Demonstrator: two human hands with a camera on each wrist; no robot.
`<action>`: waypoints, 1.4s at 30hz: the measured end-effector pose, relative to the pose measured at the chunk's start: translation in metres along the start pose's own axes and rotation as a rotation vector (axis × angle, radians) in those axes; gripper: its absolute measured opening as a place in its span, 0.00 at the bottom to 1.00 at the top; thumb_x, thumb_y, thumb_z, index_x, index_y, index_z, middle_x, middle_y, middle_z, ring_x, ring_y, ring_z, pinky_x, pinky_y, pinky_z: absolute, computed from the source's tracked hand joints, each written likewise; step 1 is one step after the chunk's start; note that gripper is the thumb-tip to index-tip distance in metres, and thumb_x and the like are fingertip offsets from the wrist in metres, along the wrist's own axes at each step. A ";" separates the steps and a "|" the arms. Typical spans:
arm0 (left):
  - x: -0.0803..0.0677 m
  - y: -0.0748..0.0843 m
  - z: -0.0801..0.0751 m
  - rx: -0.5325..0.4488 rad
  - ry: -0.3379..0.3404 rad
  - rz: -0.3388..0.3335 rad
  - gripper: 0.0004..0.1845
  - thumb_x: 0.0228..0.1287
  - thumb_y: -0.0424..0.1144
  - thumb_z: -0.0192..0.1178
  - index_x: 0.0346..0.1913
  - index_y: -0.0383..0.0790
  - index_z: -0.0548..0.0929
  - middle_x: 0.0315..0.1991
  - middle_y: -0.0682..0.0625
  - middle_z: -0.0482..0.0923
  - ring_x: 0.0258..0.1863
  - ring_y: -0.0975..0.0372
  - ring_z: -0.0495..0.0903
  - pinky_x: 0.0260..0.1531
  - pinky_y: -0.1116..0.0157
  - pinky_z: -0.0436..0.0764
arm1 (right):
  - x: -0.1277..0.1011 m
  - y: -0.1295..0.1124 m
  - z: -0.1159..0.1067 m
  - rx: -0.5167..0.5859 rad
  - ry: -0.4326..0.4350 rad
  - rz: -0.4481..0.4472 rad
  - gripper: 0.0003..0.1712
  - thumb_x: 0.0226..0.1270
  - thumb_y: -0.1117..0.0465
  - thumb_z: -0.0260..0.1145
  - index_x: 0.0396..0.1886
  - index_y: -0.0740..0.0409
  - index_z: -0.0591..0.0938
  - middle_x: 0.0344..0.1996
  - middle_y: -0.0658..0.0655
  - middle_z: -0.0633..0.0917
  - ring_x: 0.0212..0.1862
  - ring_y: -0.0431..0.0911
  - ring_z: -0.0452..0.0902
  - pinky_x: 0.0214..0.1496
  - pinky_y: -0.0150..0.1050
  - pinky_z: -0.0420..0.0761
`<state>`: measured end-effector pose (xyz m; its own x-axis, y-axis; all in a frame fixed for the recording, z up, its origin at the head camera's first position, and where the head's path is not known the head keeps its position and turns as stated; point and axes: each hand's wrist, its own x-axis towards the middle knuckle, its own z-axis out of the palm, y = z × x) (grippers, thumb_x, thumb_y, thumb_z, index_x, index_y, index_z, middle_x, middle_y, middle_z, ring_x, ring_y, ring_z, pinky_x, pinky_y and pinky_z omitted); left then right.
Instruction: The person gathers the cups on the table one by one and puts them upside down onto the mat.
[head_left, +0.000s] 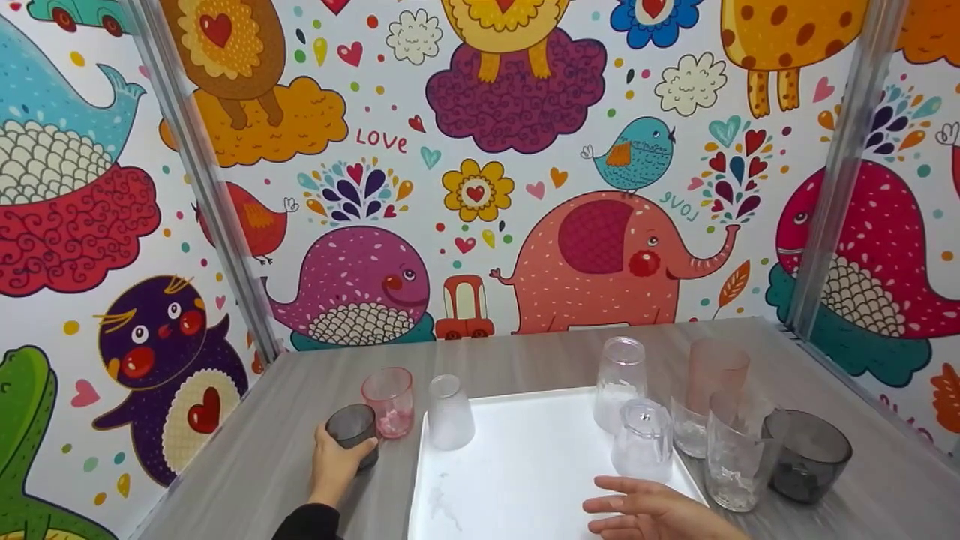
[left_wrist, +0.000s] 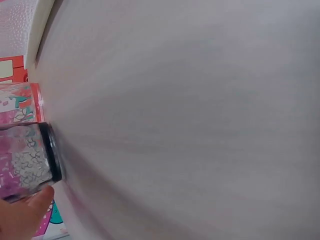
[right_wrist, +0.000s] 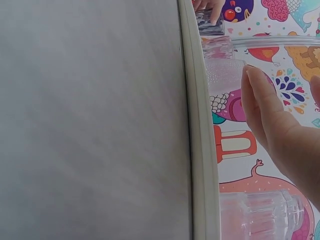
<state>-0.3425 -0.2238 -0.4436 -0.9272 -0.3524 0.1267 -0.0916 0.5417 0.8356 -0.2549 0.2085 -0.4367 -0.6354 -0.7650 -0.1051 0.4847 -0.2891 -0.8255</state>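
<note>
My left hand (head_left: 335, 463) grips a small dark grey glass (head_left: 352, 426) on the table, left of the white tray (head_left: 510, 465). Its thumb lies along the near side of the glass. Just behind stands a pink glass (head_left: 388, 401), mouth up. On the tray's far left corner a frosted clear glass (head_left: 451, 412) is upside down. Two more upturned clear glasses, a tall one (head_left: 621, 379) and a faceted one (head_left: 643, 442), stand at the tray's right side. My right hand (head_left: 649, 510) holds nothing, fingers extended over the tray's right part, near the faceted glass.
Right of the tray, several glasses stand close together: a pink one (head_left: 718, 367), a short clear one (head_left: 688, 431), a tall clear one (head_left: 735, 472) and a wide dark grey one (head_left: 808, 454). A wall with cartoon animals (head_left: 600, 262) rises behind the grey table (head_left: 510, 361).
</note>
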 end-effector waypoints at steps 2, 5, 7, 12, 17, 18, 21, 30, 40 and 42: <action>0.000 0.003 -0.003 -0.011 0.010 -0.007 0.49 0.44 0.45 0.61 0.58 0.23 0.40 0.56 0.26 0.47 0.55 0.40 0.50 0.53 0.49 0.53 | 0.000 0.000 0.000 0.017 -0.012 -0.005 0.22 0.65 0.62 0.38 0.57 0.63 0.57 0.54 0.64 0.66 0.56 0.57 0.58 0.57 0.43 0.55; 0.000 0.008 -0.010 -0.027 0.031 -0.024 0.50 0.44 0.46 0.60 0.59 0.25 0.39 0.56 0.26 0.47 0.55 0.40 0.50 0.53 0.50 0.53 | -0.001 0.000 0.000 0.017 -0.004 -0.001 0.22 0.64 0.62 0.39 0.57 0.63 0.57 0.54 0.64 0.66 0.56 0.56 0.59 0.57 0.43 0.56; 0.000 0.012 -0.015 -0.053 0.041 -0.041 0.50 0.45 0.47 0.59 0.59 0.26 0.38 0.56 0.27 0.46 0.55 0.40 0.49 0.52 0.49 0.53 | -0.001 0.000 0.001 0.016 0.002 0.003 0.22 0.64 0.61 0.39 0.57 0.63 0.57 0.54 0.64 0.66 0.56 0.56 0.59 0.57 0.43 0.56; 0.032 -0.008 -0.007 -0.108 0.101 -0.080 0.55 0.40 0.56 0.60 0.62 0.34 0.36 0.59 0.31 0.45 0.56 0.42 0.49 0.49 0.46 0.56 | -0.001 0.000 0.001 0.014 0.006 0.004 0.22 0.64 0.61 0.39 0.58 0.63 0.56 0.53 0.64 0.66 0.56 0.55 0.59 0.57 0.42 0.56; 0.056 -0.021 0.006 -0.188 0.168 -0.067 0.58 0.35 0.63 0.58 0.63 0.42 0.34 0.61 0.36 0.42 0.58 0.45 0.48 0.51 0.47 0.54 | -0.001 -0.002 0.002 0.015 0.016 0.019 0.23 0.64 0.60 0.39 0.58 0.63 0.56 0.54 0.63 0.66 0.55 0.53 0.62 0.56 0.41 0.58; 0.054 -0.015 0.005 -0.210 0.165 -0.073 0.58 0.35 0.64 0.57 0.63 0.43 0.33 0.62 0.37 0.41 0.58 0.45 0.48 0.50 0.46 0.56 | -0.001 -0.002 0.002 0.014 0.019 0.022 0.23 0.64 0.60 0.39 0.58 0.63 0.56 0.54 0.63 0.66 0.55 0.53 0.62 0.56 0.41 0.58; 0.026 0.019 -0.005 -0.337 0.132 -0.101 0.57 0.36 0.62 0.59 0.63 0.43 0.34 0.62 0.39 0.41 0.59 0.48 0.47 0.49 0.46 0.58 | -0.001 -0.002 0.003 0.011 0.029 0.023 0.23 0.64 0.60 0.39 0.58 0.63 0.56 0.54 0.63 0.67 0.55 0.53 0.62 0.56 0.41 0.58; 0.030 0.032 0.024 -0.658 0.022 -0.123 0.54 0.41 0.59 0.58 0.63 0.44 0.33 0.63 0.40 0.38 0.60 0.48 0.46 0.53 0.47 0.50 | 0.004 -0.001 0.003 -0.021 0.034 -0.046 0.23 0.63 0.64 0.41 0.58 0.65 0.55 0.52 0.64 0.68 0.52 0.54 0.66 0.54 0.41 0.62; -0.028 0.113 0.042 -1.218 -0.110 -0.191 0.44 0.48 0.46 0.58 0.62 0.37 0.43 0.53 0.38 0.56 0.47 0.54 0.65 0.50 0.60 0.64 | 0.022 -0.005 0.015 -0.061 0.055 -0.093 0.26 0.62 0.64 0.44 0.58 0.67 0.53 0.50 0.63 0.71 0.51 0.55 0.66 0.53 0.42 0.63; -0.037 0.123 0.045 -1.274 -0.154 -0.215 0.41 0.50 0.44 0.57 0.61 0.35 0.46 0.53 0.38 0.56 0.44 0.56 0.68 0.50 0.61 0.65 | 0.028 -0.005 0.018 -0.063 0.065 -0.110 0.26 0.61 0.64 0.44 0.59 0.67 0.52 0.49 0.63 0.71 0.51 0.56 0.66 0.53 0.42 0.64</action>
<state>-0.3361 -0.1099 -0.3698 -0.9769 -0.2041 -0.0635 0.0854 -0.6452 0.7592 -0.2644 0.1789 -0.4255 -0.7213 -0.6911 -0.0457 0.3725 -0.3314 -0.8668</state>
